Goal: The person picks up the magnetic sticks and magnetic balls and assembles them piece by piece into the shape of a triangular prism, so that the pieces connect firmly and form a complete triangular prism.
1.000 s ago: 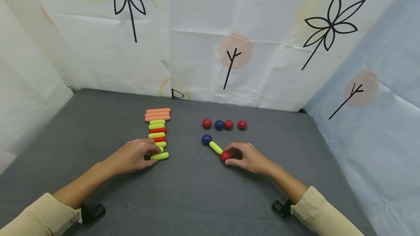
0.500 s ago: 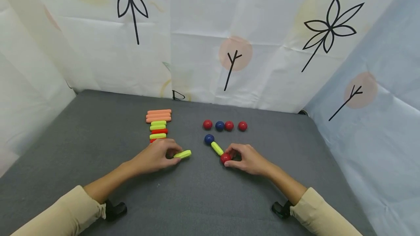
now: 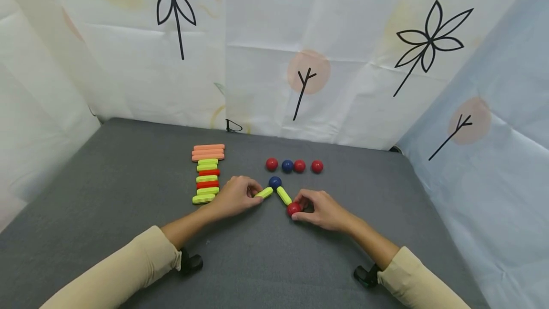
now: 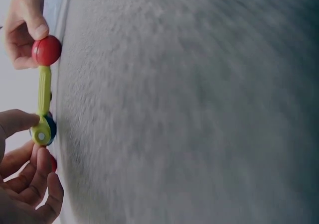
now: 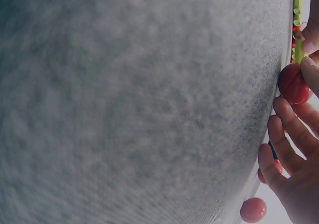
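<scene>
My left hand (image 3: 235, 197) pinches a short yellow-green rod (image 3: 264, 193) between thumb and fingers, its far end right at a blue ball (image 3: 275, 182). In the left wrist view this rod (image 4: 41, 133) is seen end-on, overlapping the blue ball. A second yellow-green rod (image 3: 284, 196) runs from the blue ball to a red ball (image 3: 294, 209). My right hand (image 3: 323, 210) grips that red ball between thumb and fingertips. In the right wrist view the red ball (image 5: 295, 83) sits between thumb and index finger.
Behind the hands stands a row of loose balls, red ones (image 3: 317, 166) and a blue one (image 3: 287, 166). To the left lies a column of rods: orange (image 3: 208, 152), yellow-green (image 3: 203, 199) and red (image 3: 208, 185). A printed white curtain (image 3: 257, 23) hangs behind the grey table (image 3: 257, 271).
My left hand has taken a yellow-green rod from the column and carried it right, up to the blue ball. The right hand has stayed almost in place on the red ball.
</scene>
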`<state>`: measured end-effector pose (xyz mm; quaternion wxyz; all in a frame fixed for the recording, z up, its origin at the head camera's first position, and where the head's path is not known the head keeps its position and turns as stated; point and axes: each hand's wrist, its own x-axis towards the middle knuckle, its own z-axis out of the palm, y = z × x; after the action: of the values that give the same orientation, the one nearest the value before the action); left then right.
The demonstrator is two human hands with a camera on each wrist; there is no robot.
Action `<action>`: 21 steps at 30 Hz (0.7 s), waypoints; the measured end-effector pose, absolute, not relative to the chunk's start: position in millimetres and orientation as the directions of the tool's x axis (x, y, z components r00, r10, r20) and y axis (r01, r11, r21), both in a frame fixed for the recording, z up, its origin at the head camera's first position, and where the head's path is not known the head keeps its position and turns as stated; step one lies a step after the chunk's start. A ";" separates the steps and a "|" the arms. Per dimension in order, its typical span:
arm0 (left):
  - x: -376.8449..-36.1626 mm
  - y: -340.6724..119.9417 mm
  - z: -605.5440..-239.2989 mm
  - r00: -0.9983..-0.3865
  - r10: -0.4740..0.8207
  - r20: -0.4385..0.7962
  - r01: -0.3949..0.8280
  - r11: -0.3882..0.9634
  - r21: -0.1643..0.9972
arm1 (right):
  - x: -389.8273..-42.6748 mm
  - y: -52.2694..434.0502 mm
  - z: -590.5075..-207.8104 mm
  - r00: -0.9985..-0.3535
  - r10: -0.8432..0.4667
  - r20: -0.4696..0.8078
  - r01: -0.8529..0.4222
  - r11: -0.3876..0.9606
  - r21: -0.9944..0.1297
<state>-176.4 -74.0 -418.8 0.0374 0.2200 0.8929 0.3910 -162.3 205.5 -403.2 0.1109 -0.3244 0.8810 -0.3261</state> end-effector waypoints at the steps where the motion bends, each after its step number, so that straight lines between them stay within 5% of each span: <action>1: -177.3 -71.3 -420.2 -0.904 0.415 0.103 0.357 0.601 0.715 | -162.4 205.3 -403.5 -0.767 -0.642 0.015 -0.497 0.579 -0.646; 10: -178.2 -68.3 -420.3 -0.907 0.397 0.138 0.370 0.597 0.711 | -162.6 205.3 -406.2 -0.760 -0.649 0.045 -0.525 0.570 -0.632; 21: -166.3 -152.9 -410.8 -0.858 0.470 0.206 0.477 0.584 0.657 | -162.4 204.9 -404.1 -0.769 -0.638 0.020 -0.504 0.588 -0.633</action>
<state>-166.3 -152.9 -410.8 -0.0050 0.2661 0.8898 0.3706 -162.4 204.9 -404.1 0.1053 -0.3227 0.8848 -0.3191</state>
